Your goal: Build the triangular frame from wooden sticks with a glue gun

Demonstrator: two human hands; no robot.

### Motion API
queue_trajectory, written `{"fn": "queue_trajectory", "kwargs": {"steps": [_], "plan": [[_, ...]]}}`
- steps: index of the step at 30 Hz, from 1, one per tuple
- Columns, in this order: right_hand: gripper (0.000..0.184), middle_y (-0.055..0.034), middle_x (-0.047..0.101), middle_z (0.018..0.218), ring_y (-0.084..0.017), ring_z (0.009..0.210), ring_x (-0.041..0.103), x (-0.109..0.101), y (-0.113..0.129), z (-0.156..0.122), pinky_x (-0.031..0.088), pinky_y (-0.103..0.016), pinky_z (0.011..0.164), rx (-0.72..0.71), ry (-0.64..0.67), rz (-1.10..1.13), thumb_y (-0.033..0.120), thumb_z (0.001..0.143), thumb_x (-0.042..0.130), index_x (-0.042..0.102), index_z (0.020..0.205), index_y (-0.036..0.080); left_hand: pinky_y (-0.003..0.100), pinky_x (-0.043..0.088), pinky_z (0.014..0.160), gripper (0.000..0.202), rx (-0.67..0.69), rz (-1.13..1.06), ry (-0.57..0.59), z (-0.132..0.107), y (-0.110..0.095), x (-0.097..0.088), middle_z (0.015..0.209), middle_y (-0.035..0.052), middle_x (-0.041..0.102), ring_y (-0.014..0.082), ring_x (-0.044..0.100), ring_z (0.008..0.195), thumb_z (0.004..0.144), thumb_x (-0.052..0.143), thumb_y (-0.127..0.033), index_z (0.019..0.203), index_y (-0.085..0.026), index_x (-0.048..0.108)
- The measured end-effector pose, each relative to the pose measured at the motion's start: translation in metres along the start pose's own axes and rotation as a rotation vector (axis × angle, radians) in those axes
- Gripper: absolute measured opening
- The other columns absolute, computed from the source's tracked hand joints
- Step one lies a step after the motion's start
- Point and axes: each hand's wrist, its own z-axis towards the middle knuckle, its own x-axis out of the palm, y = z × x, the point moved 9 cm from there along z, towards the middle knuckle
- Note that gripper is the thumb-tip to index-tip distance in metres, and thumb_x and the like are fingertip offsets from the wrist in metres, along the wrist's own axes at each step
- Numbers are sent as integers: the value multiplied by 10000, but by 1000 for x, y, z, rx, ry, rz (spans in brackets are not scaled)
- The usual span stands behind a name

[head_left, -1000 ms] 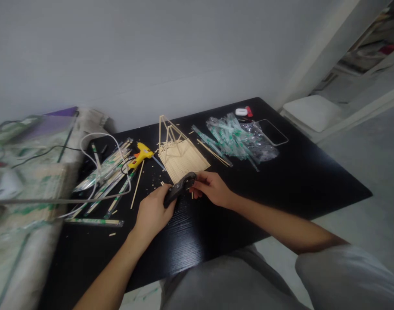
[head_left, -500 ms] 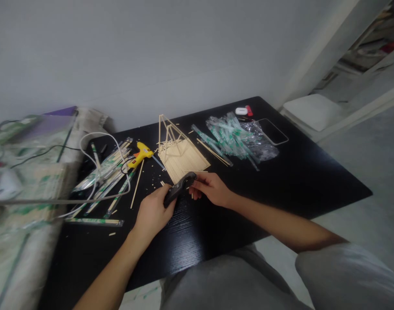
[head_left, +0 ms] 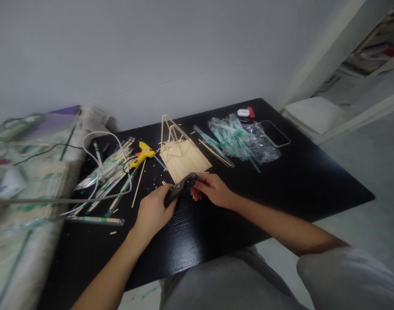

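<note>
My left hand point(head_left: 154, 209) is closed around a black hand tool point(head_left: 178, 190) whose exact kind I cannot make out; its curved head points to the right. My right hand point(head_left: 212, 189) is pinched at that head, its fingers on what looks like a thin wooden stick, mostly hidden. Just beyond both hands lies a flat panel of wooden sticks point(head_left: 192, 161) laid side by side. A pointed frame of sticks point(head_left: 171, 133) stands upright on the panel, with short cut pieces around its foot.
Left of the panel are a yellow glue gun point(head_left: 143, 154), wrapped chopsticks point(head_left: 111, 172) and a looped white cable point(head_left: 129, 183). To the right lie torn plastic wrappers point(head_left: 229, 135), a phone point(head_left: 274, 133) and a white case point(head_left: 243, 113). A white stool point(head_left: 314, 114) stands beyond the black table point(head_left: 300, 181).
The view has shifted very slightly, so everything sits a little further right and lower. Both hands keep the same hold at the black tool.
</note>
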Motion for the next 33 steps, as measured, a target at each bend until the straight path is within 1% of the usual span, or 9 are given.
{"fn": "queue_trajectory", "kwargs": {"steps": [4,9,12,16,21,26,33], "plan": [[405,-11,648,681,-108,561,612,0,-1,-1,486,-228,544,-8,16,-5,526,933,640,645,803,142,350,534,827,207,13,-18,-13,-1,2,0,1046,63,734,254,710,957,932,530,-287,1107,-216,614],[403,-11,650,696,-103,561,611,0,-1,-1,481,-224,537,-10,17,9,524,937,636,639,809,142,347,541,822,200,20,-27,-13,-2,0,0,1032,61,740,251,713,948,929,534,-280,1098,-217,621],[410,-12,647,698,-102,562,612,1,-1,-1,482,-221,536,-12,24,8,526,939,632,636,803,140,348,542,830,229,19,-23,-14,-2,0,0,1055,67,740,252,711,958,925,538,-281,1130,-218,619],[425,-9,641,679,-104,557,607,1,-1,-1,483,-221,534,-5,22,2,543,932,635,636,797,140,382,545,866,285,27,-13,-29,-2,2,2,1106,84,735,273,706,993,922,537,-291,1184,-208,614],[413,-7,643,673,-100,551,606,2,0,-1,478,-218,535,4,29,4,521,941,631,636,793,137,413,546,879,307,38,-5,-43,-3,2,3,1115,94,733,293,706,1001,923,537,-313,1196,-197,614],[380,-7,647,689,-99,560,610,3,0,-1,479,-217,541,9,38,22,490,950,631,635,810,137,401,544,874,301,48,-20,-40,-2,1,3,1104,85,734,283,705,994,928,537,-312,1203,-208,603],[383,-16,654,723,-103,576,611,3,0,-1,483,-227,552,14,58,38,505,937,645,632,832,137,396,537,870,287,42,-22,-42,-2,1,3,1111,85,734,283,703,998,942,529,-311,1198,-205,603]]}}
